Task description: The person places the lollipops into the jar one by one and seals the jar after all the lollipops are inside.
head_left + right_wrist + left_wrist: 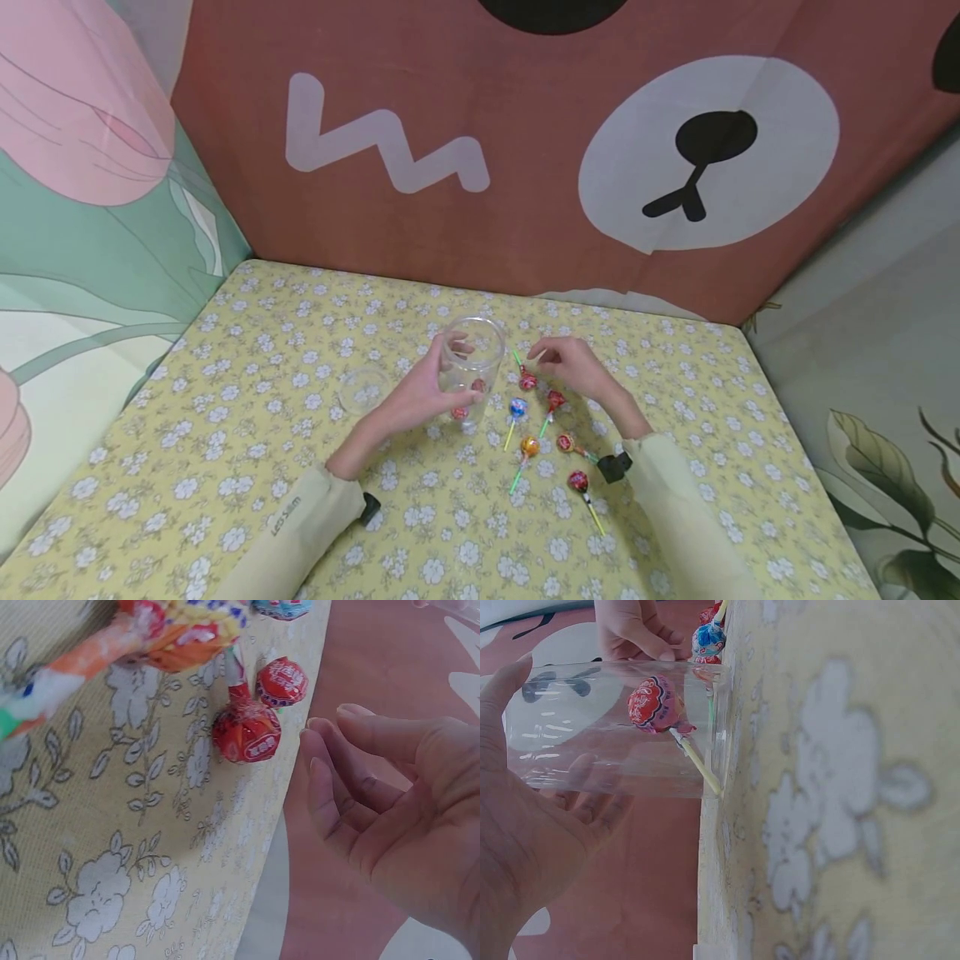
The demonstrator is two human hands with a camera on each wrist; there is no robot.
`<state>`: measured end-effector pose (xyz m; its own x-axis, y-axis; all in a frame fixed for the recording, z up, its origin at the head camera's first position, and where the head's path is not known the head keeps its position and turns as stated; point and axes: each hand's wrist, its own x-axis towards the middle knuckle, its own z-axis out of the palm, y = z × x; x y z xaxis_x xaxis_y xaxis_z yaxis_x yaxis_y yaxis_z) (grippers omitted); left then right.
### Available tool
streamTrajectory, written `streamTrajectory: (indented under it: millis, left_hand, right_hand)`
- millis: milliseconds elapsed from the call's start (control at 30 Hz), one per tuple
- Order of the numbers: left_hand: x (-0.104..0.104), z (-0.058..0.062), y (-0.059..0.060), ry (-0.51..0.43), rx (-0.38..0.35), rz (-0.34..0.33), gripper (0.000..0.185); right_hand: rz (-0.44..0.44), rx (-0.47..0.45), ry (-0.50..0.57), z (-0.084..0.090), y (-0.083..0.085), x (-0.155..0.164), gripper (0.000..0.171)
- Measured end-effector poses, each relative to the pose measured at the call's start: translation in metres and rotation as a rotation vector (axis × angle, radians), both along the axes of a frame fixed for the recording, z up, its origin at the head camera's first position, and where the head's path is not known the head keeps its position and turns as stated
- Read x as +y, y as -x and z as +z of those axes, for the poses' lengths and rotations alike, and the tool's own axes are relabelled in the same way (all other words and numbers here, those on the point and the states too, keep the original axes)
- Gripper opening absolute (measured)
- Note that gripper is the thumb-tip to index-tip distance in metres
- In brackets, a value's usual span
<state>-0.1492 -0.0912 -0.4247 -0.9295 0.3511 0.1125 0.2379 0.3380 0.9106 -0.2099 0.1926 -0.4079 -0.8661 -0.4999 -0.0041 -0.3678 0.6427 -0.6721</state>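
Currently: left hand grips clear cup containing lollipops; right hand, loosely curled and empty, hovers beside six loose lollipops right of centre.

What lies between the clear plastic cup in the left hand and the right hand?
In the head view, one red-wrapped lollipop with a green stick lies on the flowered cloth between the clear plastic cup and the right hand.

Orange lollipop blurred and cut off at the right wrist view's top edge, its stick a smear
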Motion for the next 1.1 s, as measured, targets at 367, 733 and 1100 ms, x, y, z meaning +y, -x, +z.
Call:
streamTrajectory:
  millis: [367,733,1100]
  left_hand:
    - [0.0,0.0,0.0,0.004,-0.007,0.003,0.09]
    - [0.0,0.0,0.001,0.009,0.0,0.001,0.089]
    - [-0.001,-0.001,0.002,0.001,-0.004,-0.002,0.088]
  right_hand:
    - [0.076,-0.035,-0.091,-0.008,0.005,-0.004,0.024]
    - [0.118,-0.073,-0.114,-0.009,0.008,-0.01,0.013]
    - [0.161,-0.044,-0.152,-0.01,0.009,-0.014,0.028]
